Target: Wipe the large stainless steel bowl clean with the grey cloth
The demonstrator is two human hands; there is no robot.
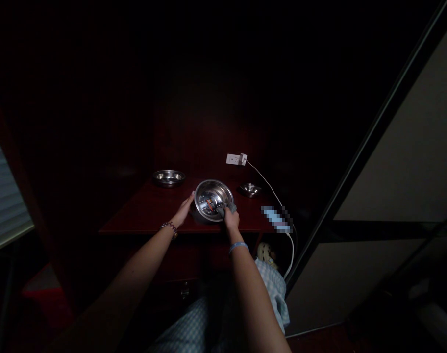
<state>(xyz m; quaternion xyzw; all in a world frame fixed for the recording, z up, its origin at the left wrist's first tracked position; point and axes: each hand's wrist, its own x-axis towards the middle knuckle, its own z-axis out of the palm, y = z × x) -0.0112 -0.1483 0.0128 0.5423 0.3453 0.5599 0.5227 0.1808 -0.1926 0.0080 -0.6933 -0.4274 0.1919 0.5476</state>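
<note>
Clutching a gray cloth (222,211) in the bent fingers of my right hand (232,218), I hold it against the inside of a stainless-steel bowl (211,190), near the right rim. My left hand (183,211) is flat and ungripping, its fingers straight along the bowl's left side. The bowl sits at the middle of a dark red wooden shelf (135,215), its mouth tilted toward me, an orange-and-dark patch (209,203) showing at its bottom. At far left on the same shelf rests a shallow steel dish (168,179); to the right, a smaller steel bowl (250,190). On the far wall, a white plug (242,159) fills one end of an outlet (232,159), its white cable (264,179) running down to the near right, where a blurred pale-blue object (275,218) lies. A beaded bracelet (168,225) circles my left wrist, a light-blue band (238,245) my right.
</note>
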